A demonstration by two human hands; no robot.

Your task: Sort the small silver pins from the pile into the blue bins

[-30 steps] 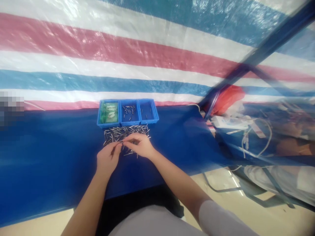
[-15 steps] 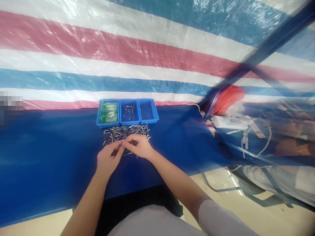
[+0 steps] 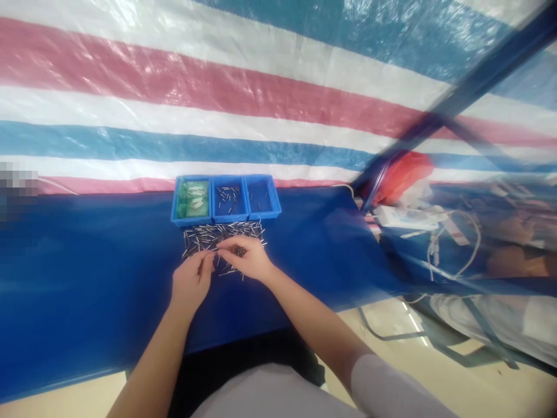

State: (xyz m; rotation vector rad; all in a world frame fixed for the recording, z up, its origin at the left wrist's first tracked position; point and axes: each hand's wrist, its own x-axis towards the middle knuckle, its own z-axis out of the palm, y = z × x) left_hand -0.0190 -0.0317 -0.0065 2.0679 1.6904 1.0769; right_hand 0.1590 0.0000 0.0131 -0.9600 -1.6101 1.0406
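Note:
A pile of small metal pins [image 3: 217, 235] lies on the blue table cover [image 3: 96, 273], just in front of three small blue bins. My left hand [image 3: 190, 282] and my right hand [image 3: 246, 258] meet at the near edge of the pile. Both pinch with thumb and fingertips, and a thin metal pin seems to run between them. The left bin [image 3: 192, 200] holds green and white pieces. The middle bin [image 3: 230, 199] holds several pins, and the right bin [image 3: 261, 197] holds a few.
A red, white and blue striped tarp [image 3: 243, 93] hangs behind the table. To the right, past the table's end, are a red bag [image 3: 402, 174], a white power strip [image 3: 404, 217], cables and blue frame bars. The floor shows below.
My hands have stayed at the pile's near edge. The fingertips shifted slightly: they closed together half a second ago and have drawn a little apart again.

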